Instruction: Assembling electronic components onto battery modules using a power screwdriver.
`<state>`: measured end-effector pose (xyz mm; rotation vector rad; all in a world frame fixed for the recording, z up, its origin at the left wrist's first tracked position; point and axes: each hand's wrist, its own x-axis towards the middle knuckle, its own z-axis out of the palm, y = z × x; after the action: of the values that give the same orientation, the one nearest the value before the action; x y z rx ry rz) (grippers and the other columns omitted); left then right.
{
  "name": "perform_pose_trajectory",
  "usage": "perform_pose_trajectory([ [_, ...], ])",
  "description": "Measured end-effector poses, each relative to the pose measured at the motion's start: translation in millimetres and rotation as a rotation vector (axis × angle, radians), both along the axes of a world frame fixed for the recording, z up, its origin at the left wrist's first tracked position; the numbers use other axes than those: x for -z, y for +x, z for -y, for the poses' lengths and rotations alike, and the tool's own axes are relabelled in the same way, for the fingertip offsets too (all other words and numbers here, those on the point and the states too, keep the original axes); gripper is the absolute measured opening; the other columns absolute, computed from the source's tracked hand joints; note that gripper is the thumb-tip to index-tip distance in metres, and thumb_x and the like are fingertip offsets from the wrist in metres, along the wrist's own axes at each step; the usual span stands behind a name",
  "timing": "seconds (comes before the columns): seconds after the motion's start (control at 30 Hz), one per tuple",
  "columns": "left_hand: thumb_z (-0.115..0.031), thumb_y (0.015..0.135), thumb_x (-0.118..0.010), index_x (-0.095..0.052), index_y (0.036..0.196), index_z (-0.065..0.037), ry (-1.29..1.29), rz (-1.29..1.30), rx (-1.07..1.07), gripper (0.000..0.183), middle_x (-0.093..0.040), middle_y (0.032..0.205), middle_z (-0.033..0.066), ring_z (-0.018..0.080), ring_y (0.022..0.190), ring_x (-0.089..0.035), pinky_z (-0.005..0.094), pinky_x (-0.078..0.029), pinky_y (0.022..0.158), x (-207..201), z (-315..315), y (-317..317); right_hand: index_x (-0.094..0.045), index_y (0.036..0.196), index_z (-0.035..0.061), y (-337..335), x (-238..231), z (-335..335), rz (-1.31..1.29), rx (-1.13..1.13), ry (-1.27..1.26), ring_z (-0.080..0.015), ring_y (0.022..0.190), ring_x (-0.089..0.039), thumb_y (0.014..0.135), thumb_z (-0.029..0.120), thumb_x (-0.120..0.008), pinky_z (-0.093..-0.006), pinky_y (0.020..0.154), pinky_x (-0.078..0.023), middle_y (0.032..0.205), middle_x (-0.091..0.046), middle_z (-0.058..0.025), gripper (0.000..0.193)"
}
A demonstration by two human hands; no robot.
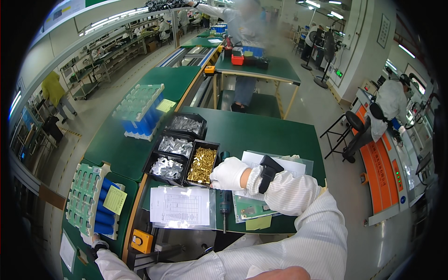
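Note:
My right hand [228, 172], in a white glove, is at the right edge of a black bin of brass-coloured screws [202, 164]. Its fingers are curled; what they hold, if anything, is hidden. Under and below it lies an electric screwdriver [225, 207], its bit toward me. At the lower left, my left hand [87, 239] is against the near end of a battery pack [86, 200] with blue cells and a pale green plastic frame. The pack hides most of its fingers. A yellow note [115, 200] is on the pack's side.
Black bins with silvery metal pieces [167, 168] stand beside the screws. A printed sheet [179, 206] lies in front; papers and a green board [249, 210] lie right. Another battery pack [140, 112] stands farther off. An orange button box [141, 241] sits near the edge. Co-workers are beyond.

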<state>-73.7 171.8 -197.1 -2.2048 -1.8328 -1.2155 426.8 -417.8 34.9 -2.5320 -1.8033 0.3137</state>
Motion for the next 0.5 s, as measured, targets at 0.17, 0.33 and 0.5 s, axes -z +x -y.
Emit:
perform_pose_trajectory([
  [0.17,-0.03,0.091,-0.058,-0.066,0.109,-0.009,0.053,0.046,0.018,0.028,-0.072,0.1,0.0108,0.0308,0.088,-0.069,0.0387,-0.053,0.072,6,-3,-4,-0.072,0.083,0.0133,0,1,-1,0.008,-0.009,0.002,-0.0305,0.076,-0.067,0.088,0.04,-0.059,-0.0421,0.074,-0.05,0.076,-0.069,-0.01,0.03],
  [0.33,-0.032,0.091,-0.058,-0.066,0.108,-0.009,-0.054,0.032,-0.031,0.03,-0.072,0.1,0.0104,0.0309,0.088,-0.069,0.0389,-0.053,0.072,2,1,9,-0.072,0.083,0.0133,1,2,3,0.0,0.013,-0.004,-0.0304,0.076,-0.067,0.088,0.04,-0.059,-0.042,0.075,-0.05,0.076,-0.069,-0.01,0.03],
  [0.5,-0.035,0.091,-0.058,-0.066,0.108,-0.009,-0.082,-0.045,-0.048,0.032,-0.072,0.1,0.0107,0.0312,0.088,-0.07,0.0387,-0.053,0.071,-2,9,13,-0.072,0.083,0.0133,0,-1,2,0.003,0.015,-0.008,-0.0304,0.076,-0.067,0.088,0.04,-0.059,-0.042,0.075,-0.05,0.075,-0.069,-0.0102,0.03],
])
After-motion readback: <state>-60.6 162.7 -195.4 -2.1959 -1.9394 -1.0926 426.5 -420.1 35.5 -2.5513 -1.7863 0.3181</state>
